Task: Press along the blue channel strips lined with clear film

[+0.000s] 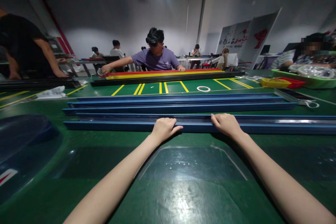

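Green tbl (110,140), blue rails (195,127) across, white ring (203,91) & yellow tray (274,83) behind

Green table (105,137), blue rails (196,127), white ring (203,91), yellow tray (274,83)

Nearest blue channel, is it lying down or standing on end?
Lying down: the channel stretches along the green table, left hand and right hand on it.

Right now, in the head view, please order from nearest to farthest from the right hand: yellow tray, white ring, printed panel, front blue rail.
1. Front blue rail: touching the right hand.
2. White ring: beyond, slightly left.
3. Yellow tray: farther out, right.
4. Printed panel: background, right side.
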{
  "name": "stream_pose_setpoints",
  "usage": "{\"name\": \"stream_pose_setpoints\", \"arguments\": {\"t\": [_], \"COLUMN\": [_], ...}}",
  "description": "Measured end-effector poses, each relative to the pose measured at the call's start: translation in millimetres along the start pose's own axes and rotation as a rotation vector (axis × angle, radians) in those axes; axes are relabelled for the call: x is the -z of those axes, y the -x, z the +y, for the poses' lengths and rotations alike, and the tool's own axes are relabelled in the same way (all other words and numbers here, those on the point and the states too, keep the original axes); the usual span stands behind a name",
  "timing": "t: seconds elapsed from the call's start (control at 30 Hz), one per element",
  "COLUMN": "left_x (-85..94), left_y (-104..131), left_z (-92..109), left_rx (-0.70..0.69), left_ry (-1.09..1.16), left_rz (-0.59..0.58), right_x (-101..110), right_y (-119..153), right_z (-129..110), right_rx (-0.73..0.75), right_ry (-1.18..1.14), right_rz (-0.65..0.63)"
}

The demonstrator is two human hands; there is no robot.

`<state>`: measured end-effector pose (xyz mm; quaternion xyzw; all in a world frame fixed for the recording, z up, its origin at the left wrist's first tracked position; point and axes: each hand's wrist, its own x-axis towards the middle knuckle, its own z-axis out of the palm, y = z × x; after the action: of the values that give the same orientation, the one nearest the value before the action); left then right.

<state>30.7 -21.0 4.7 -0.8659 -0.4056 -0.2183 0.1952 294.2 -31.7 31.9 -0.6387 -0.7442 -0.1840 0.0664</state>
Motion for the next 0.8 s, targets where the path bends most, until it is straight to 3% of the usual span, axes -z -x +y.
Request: {"name": "stream_pose_setpoints", "arguments": {"t": [0.57, 0.8], "left_x": [1.7, 9.4], "left_y": [0, -4], "left_z": [7, 8], "left_rx": [-0.031, -0.037], "left_ry": [-0.042, -0.001], "left_rz": [0.027, -0.082], "right_x": [11, 17], "right_y": [-2, -8], "right_z": [0, -32], "right_rx": [0.030, 0.096], "right_ry": [-0.019, -0.100], "right_rz": [-0.064, 0.003]}}
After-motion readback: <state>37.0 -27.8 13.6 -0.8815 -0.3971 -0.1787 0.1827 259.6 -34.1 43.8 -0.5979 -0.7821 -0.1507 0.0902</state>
